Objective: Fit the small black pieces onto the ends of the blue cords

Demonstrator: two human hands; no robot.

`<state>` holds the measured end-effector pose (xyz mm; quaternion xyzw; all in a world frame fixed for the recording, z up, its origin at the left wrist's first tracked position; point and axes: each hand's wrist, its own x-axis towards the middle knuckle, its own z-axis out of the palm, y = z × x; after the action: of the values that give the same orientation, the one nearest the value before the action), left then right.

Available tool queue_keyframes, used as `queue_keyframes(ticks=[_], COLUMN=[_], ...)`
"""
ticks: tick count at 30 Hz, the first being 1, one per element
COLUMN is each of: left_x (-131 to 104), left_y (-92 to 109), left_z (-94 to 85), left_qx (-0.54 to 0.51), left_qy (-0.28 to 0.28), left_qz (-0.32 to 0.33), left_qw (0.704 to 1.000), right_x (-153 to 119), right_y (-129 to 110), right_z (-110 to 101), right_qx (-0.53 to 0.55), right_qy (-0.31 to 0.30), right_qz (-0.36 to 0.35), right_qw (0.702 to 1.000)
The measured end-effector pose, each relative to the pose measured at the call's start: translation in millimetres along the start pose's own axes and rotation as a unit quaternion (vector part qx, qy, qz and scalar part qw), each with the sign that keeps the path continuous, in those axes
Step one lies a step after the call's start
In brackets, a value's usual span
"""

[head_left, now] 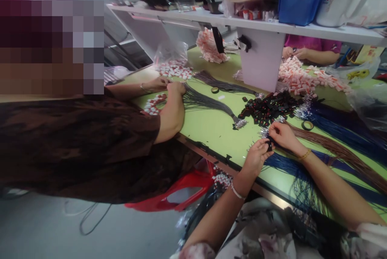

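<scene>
My left hand (256, 157) is closed around a small black connector (269, 145) near the table's front edge. Just above and to its right, my right hand (283, 134) has its fingers pinched together beside silver wire ends (264, 132); what lies between those fingers is too small to make out. Behind both hands is a pile of black connectors (267, 107). Blue wires (284, 162) run under and beside my wrists, and a brown wire bundle (338, 148) stretches to the right.
At the left, a person's hands (161, 83) work near grey wires (208, 101) and white-red connectors (175, 69). Tape rolls (307, 125) lie on the green table (205, 136). Across it are pink connectors (299, 75) and another person's hands. A shelf (223, 20) stands above; a red stool (172, 194) is below.
</scene>
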<state>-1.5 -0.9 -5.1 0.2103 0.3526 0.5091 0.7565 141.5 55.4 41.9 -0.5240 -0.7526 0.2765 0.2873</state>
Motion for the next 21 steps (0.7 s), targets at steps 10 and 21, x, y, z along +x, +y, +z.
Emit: queue_keyframes(ticks=[10,21], left_x=[-2.1,-1.3], left_y=[1.3,0.3], left_z=[1.4,-0.2], left_qx=[-0.028,-0.025], left_qy=[-0.016,-0.030], left_qz=[0.006,0.002], left_qw=[0.999,0.999], right_x=[-43.8,-59.3], right_y=[-5.3,-7.5], right_z=[2.2,11.6], right_qx=[0.099,0.003], right_qy=[0.021,0.049], right_qz=[0.051,0.004], right_qw=[0.994,0.999])
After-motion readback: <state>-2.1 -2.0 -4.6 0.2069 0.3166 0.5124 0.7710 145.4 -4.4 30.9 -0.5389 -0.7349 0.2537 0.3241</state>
